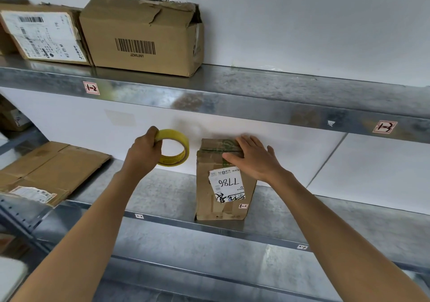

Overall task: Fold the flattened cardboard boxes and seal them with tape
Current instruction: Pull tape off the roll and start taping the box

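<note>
Yellow tape roll point(176, 137): gripped at its rim by left hand point(145, 149), held clear, likely ready for sealing. Right hand point(253, 159): fingers spread flat, steadying folded box point(221, 192), upright on metal shelf point(162, 192). Flattened cardboard point(53, 169) lies left.

"JZWL001" under barcode point(135, 46) on upper-shelf box point(130, 19); "7786" handwr. on small box point(206, 199) label point(226, 183).
</note>
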